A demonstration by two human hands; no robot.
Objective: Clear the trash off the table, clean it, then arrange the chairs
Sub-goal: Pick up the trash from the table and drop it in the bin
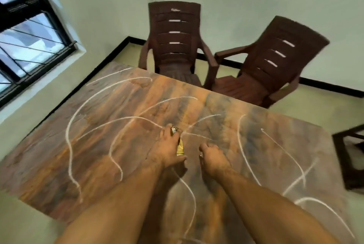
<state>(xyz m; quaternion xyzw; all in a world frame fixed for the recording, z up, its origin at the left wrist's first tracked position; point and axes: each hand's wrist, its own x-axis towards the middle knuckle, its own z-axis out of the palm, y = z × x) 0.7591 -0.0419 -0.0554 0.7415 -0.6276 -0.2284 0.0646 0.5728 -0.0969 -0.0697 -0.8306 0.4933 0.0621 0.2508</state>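
Gold wrapper [179, 148] lies mid-surface [59, 155], under the left hand [169, 145]; that grip is curled over it, fingers closing on its far end. Right hand [213, 158] just beside the wrapper, loosely curled; whether it holds anything, cannot tell. Wrapper looks light, crinkly, slippery: pinch an edge. Chalk-like scrawls [71, 125] ring the wrapper.

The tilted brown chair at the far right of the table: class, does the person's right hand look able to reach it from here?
Probably not without stepping round. The right hand hovers closed over the table near its middle, and the tilted brown chair stands beyond the far edge. Nothing blocks the way.
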